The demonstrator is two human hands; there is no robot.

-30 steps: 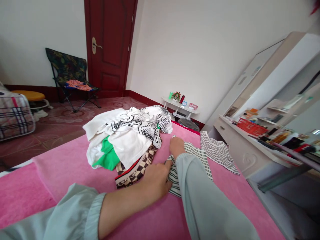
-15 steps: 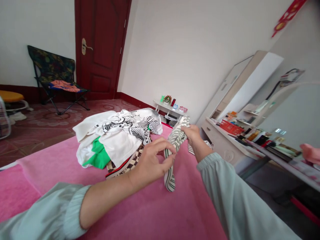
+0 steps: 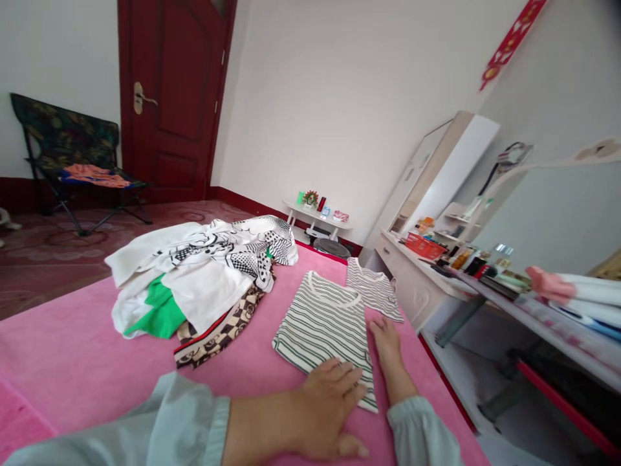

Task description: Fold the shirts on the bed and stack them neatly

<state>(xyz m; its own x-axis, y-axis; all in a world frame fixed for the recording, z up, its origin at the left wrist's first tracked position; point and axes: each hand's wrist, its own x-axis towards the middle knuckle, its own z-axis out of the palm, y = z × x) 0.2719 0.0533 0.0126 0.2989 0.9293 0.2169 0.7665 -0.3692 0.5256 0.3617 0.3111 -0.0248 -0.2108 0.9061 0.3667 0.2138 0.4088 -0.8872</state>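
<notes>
A folded black-and-white striped top (image 3: 326, 324) lies flat on the pink bed cover (image 3: 87, 362). My left hand (image 3: 328, 408) rests open, fingers spread, on the top's near edge. My right hand (image 3: 387, 341) lies flat and open along its right edge, fingers stretched forward. A second striped garment (image 3: 372, 288) lies just beyond, near the bed's far right corner. Both sleeves are pale green.
A pile of clothes (image 3: 204, 272) in white, green and brown check sits left of the striped top. A dresser (image 3: 436, 272) with bottles and a red basket stands right of the bed. A folding chair (image 3: 68, 155), red door (image 3: 169, 97) and low white shelf (image 3: 317, 217) lie beyond.
One second ago both hands pressed the striped top on the bed. Half a second ago they held it lifted and bunched. Now it lies flat and folded, hands open on its edges.
</notes>
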